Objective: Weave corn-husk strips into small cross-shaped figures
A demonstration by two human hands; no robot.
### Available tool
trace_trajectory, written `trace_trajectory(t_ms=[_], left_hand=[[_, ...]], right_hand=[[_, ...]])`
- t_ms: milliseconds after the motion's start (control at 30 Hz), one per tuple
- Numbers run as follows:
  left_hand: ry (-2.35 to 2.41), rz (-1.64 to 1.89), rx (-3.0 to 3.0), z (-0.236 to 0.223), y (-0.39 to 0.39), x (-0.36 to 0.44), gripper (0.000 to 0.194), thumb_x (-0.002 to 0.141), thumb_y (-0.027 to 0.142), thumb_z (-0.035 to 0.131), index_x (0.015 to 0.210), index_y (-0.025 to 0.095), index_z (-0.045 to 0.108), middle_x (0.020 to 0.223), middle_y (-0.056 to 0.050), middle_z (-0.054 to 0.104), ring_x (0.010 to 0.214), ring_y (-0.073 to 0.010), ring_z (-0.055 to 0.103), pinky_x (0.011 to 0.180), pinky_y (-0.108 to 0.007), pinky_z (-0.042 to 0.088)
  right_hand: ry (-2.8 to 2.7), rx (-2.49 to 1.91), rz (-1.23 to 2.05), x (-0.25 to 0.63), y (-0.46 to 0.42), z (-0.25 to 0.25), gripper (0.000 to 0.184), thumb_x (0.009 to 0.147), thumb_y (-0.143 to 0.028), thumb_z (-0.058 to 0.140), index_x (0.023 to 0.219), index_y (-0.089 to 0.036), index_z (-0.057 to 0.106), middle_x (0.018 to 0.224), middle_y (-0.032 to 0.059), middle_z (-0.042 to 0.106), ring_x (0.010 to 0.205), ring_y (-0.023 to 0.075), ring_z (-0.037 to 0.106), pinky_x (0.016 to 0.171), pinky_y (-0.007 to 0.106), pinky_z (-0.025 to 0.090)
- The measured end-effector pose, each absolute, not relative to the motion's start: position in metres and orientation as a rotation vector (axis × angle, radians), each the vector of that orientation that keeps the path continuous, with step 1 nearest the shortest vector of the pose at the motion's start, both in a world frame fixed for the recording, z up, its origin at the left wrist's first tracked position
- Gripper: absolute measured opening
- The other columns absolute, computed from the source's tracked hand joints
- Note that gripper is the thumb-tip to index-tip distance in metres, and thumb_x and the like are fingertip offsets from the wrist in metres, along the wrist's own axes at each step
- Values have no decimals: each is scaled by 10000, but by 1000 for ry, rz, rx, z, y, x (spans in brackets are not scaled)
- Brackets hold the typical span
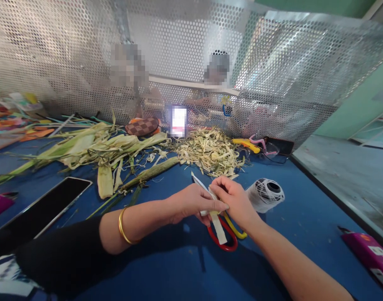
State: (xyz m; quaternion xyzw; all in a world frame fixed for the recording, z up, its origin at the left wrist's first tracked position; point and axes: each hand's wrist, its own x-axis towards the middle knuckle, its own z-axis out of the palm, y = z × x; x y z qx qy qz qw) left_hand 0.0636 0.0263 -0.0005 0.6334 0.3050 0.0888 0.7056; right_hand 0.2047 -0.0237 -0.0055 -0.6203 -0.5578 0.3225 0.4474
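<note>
My left hand (199, 200), with a gold bangle on the wrist, pinches a narrow pale strip (220, 234) that looks like cut corn husk. My right hand (235, 200) has its fingertips closed on the strip's upper part, meeting the left thumb. Scissors (231, 248) with one red and one yellow handle show below both hands, their blades pointing away. Whether my left fingers also grip the scissors is hidden. Just right of my right hand is a spool of white thread (262, 197), lying tilted on the blue table.
A heap of shredded pale husk (212, 152) sits ahead, with long green husks (94, 144) to its left. A dark phone (47, 205) lies at left, and a magenta device (368, 253) at right. A perforated screen (179, 46) stands behind; people are beyond it.
</note>
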Motion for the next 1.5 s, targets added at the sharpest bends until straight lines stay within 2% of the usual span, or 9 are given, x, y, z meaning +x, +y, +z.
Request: trace_trajectory(t_ms=[233,500,667,800,933,1100,1267,1400,1500], left_hand=[[668,159,1428,-5,23,64,171,631,305,742,610,142,693,551,11,631,500,-95,572,557,-212,478],[803,321,1280,0,27,65,230,580,345,760,632,132,689,570,-3,617,505,-93,551,572,-233,490],[833,358,1289,5,31,65,239,562,339,782,648,134,692,565,8,605,500,-92,544,577,-242,486],[835,356,1319,4,31,65,203,630,293,746,563,133,640,493,12,575,493,-96,554,544,-221,465],[829,332,1299,3,31,65,214,615,286,759,553,130,626,491,7,586,479,-96,555,534,-224,463],[863,445,1132,2,37,64,292,553,343,806,589,119,621,548,-8,611,516,-109,573,602,-267,496],[857,557,1024,2,41,63,266,585,316,791,591,123,609,531,27,560,511,-72,503,549,-213,427],[925,571,983,2,40,64,245,598,297,780,582,119,613,532,15,572,531,-89,518,568,-232,428],[899,554,989,5,40,63,253,585,302,792,576,113,624,536,12,579,538,-91,523,600,-243,449]], right_hand=[[-1250,-1474,786,198,-25,-11,190,768,-357,531,673,-193,518,581,-50,455,550,108,407,518,241,325],[-1175,-1443,788,209,-21,-9,275,754,-460,602,736,-188,565,642,-27,533,606,126,489,565,247,384],[-1311,-1543,901,217,-20,-10,311,742,-466,618,620,-188,550,504,-48,471,491,108,410,496,245,317],[-1293,-1672,630,221,-18,-16,290,792,-437,558,621,-203,551,488,-41,489,498,129,447,520,257,344],[-1405,-1726,408,221,-19,-15,297,833,-418,522,630,-205,562,512,-20,532,530,153,494,547,269,374],[-1741,-1392,-355,218,-30,-1,181,888,-263,492,936,-198,654,892,82,644,840,213,592,738,337,435],[-2456,-997,-946,207,-37,4,272,896,-111,424,1049,-137,647,781,69,638,744,196,551,765,372,391],[-2458,-1062,-1201,199,-36,-3,288,919,-87,376,999,-128,650,739,65,625,694,190,518,741,371,378],[-2380,-1066,-1208,199,-35,-7,268,925,-93,390,939,-143,652,741,53,642,682,172,528,734,356,369]])
